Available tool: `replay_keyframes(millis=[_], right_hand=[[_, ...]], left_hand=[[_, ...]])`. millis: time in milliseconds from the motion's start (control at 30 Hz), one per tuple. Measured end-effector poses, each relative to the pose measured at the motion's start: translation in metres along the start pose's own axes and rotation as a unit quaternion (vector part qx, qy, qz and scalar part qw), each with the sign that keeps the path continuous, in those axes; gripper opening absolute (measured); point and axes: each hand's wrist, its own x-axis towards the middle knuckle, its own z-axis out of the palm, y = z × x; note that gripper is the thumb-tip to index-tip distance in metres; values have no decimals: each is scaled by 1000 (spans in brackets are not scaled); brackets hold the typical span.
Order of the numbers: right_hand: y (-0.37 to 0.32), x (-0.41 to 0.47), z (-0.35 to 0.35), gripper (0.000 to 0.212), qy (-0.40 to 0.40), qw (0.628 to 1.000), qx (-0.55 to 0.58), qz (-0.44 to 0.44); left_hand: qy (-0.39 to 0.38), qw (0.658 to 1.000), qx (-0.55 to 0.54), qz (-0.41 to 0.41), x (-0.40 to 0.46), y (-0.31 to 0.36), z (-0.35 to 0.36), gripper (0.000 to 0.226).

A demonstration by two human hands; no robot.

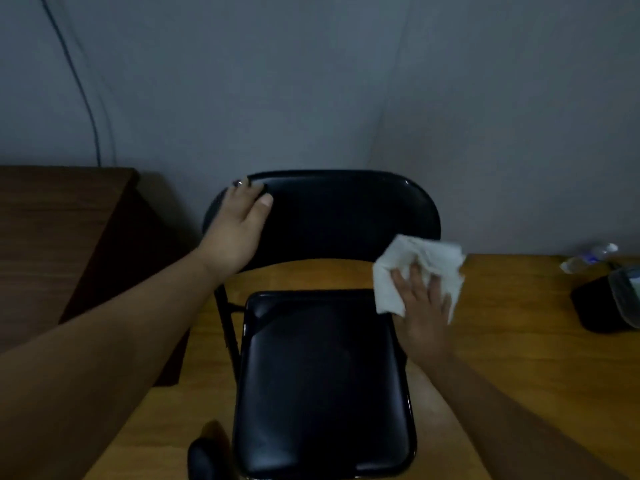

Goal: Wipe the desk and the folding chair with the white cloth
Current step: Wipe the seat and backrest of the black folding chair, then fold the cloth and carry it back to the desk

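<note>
My right hand [424, 303] lies w/ fingers spread flat on the white cloth [419, 271], pressing it at the folding chair [325, 368] seat's back right corner, approx 2 o'clock from seat centre; can't tell if cloth touches the backrest. My left hand [239, 226] grips the backrest's top left corner at 11 o'clock, fingers curled over the edge, thumb on the front. Chair is black, seat padded. Dark wooden desk [52, 230] at 9 o'clock, against the grey wall [311, 81]. At 3 o'clock: clear plastic bottle [588, 257] lying down, near a dark object [602, 306].
</note>
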Motion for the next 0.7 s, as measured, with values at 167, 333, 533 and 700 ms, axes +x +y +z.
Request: replay_keyframes(millis=[167, 333, 533, 700], right_hand=[[-120, -47, -48, 55, -84, 815, 477, 319], [-229, -119, -118, 54, -104, 915, 381, 84], [-309, -179, -182, 96, -170, 947, -31, -272], [-372, -222, -218, 97, -54, 930, 362, 26]], left_hand=[[-72, 969, -160, -173, -88, 32, -10, 57], [-207, 808, -420, -357, -177, 69, -60, 68], [-185, 722, -575, -338, -242, 68, -161, 45], [-193, 721, -587, -315, -274, 35, -238, 49]])
